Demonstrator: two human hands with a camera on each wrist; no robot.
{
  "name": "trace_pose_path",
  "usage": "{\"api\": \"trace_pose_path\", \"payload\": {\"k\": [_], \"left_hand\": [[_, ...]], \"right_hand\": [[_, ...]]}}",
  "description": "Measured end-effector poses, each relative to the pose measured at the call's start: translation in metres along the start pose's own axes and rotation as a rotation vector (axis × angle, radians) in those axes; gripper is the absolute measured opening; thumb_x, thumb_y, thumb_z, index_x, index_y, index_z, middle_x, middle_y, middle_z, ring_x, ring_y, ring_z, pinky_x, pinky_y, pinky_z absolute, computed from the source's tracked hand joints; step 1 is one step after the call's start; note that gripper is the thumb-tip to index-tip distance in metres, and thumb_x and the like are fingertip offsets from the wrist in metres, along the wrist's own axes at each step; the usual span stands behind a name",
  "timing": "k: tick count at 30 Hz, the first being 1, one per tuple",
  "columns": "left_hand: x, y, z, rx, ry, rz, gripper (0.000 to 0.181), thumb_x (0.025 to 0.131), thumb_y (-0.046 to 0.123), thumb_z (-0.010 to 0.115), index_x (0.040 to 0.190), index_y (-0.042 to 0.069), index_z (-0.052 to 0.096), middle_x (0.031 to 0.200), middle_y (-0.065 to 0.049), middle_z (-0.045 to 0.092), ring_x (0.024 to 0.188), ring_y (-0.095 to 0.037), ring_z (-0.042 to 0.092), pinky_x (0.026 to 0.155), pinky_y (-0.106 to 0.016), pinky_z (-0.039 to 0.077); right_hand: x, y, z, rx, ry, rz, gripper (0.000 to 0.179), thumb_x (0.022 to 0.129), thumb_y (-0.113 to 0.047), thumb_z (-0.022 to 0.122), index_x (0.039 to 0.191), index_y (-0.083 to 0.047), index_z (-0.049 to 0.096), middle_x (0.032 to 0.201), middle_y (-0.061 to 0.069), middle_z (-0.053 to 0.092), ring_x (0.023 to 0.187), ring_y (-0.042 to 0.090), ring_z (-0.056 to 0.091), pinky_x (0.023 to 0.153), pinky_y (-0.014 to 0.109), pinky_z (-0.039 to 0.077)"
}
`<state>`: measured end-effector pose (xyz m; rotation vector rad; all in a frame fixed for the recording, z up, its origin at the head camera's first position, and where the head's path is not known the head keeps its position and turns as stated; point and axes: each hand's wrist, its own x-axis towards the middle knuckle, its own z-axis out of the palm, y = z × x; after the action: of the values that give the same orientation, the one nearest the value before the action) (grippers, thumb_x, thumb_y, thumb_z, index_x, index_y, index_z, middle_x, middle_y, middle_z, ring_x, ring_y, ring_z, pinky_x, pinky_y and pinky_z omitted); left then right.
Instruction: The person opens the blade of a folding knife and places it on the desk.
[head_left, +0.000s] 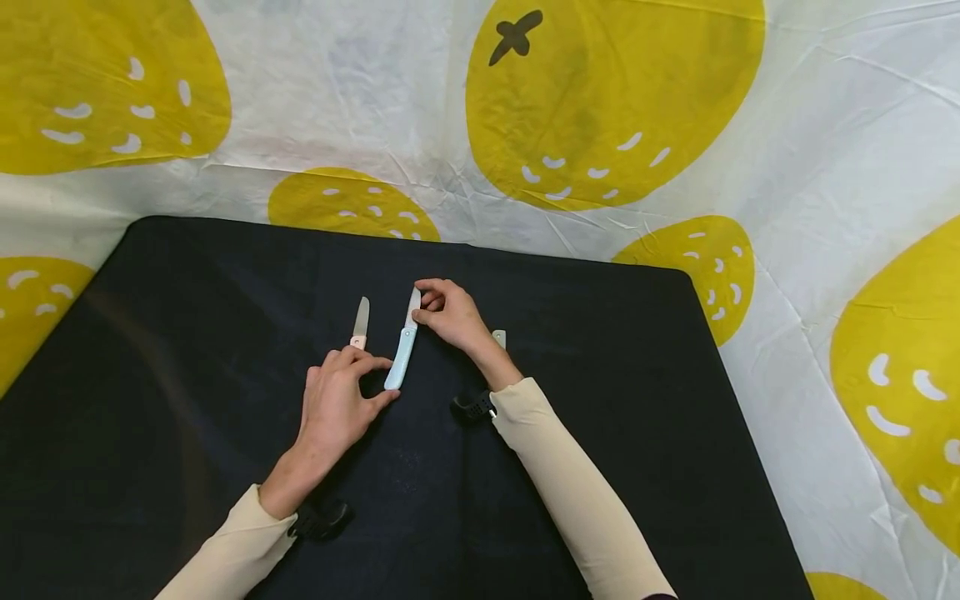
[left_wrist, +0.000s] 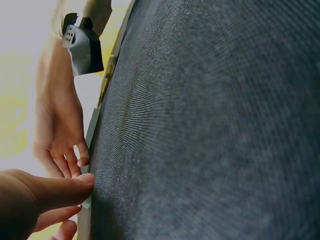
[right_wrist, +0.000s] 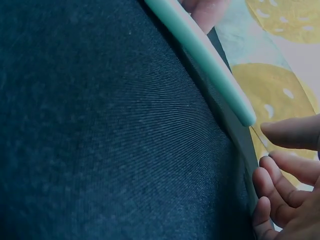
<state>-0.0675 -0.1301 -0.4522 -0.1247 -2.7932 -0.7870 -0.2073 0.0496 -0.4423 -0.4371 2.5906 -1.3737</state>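
Observation:
A folding knife with a light blue handle (head_left: 401, 360) and pale blade lies open between both hands. My left hand (head_left: 337, 400) holds the handle's near end, index finger at its side and thumb at its tip; in the left wrist view, a sliver of the handle shows by the thumb (left_wrist: 70, 192). My right hand (head_left: 450, 312) pinches the blade between thumb and index finger. The right wrist view shows the handle (right_wrist: 205, 60) up close and the right hand (right_wrist: 290, 185) beside its blade end. A second knife with a pink handle (head_left: 358, 342) lies beyond the left hand.
A pale object (head_left: 499, 337), partly hidden by the right forearm, lies to the right. Black cloth covers the table (head_left: 225, 375). Behind it hangs a white sheet (head_left: 337, 83) with yellow fruit prints. Dark bands (head_left: 472, 407) are worn on both wrists.

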Motion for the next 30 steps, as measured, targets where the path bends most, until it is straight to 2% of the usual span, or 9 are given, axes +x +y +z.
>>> {"api": "trace_pose_path", "payload": {"k": [11,22,30], "left_hand": [[0.0043,0.0001,-0.0010,0.020,-0.065,-0.026,0.045,0.072,0.033,0.097,0.111,0.018,0.081,0.111,-0.010,0.062,0.105,-0.031,0.051,0.081,-0.048,0.033],[0.0063,-0.0016,-0.0019,0.026,-0.076,-0.027,0.043,0.072,0.034,0.097,0.109,0.021,0.083,0.106,-0.008,0.058,0.103,-0.031,0.049,0.082,-0.049,0.034],[0.0059,0.0007,-0.0035,0.041,-0.093,-0.027,0.044,0.072,0.031,0.096,0.112,0.018,0.082,0.108,-0.010,0.059,0.104,-0.032,0.049,0.083,-0.050,0.034]], "right_hand": [[0.0035,-0.0017,0.0015,-0.070,-0.034,0.012,0.049,0.093,-0.015,0.077,0.140,-0.008,0.065,0.116,0.012,0.062,0.097,0.024,0.057,0.081,0.027,0.044],[0.0066,-0.0014,0.0023,-0.126,-0.074,0.029,0.048,0.095,-0.019,0.075,0.140,-0.007,0.065,0.112,0.010,0.062,0.091,0.019,0.053,0.077,0.022,0.038],[0.0028,-0.0010,0.0002,-0.105,-0.082,0.039,0.045,0.099,-0.020,0.071,0.142,-0.008,0.063,0.111,0.010,0.061,0.087,0.018,0.052,0.074,0.023,0.038]]}}
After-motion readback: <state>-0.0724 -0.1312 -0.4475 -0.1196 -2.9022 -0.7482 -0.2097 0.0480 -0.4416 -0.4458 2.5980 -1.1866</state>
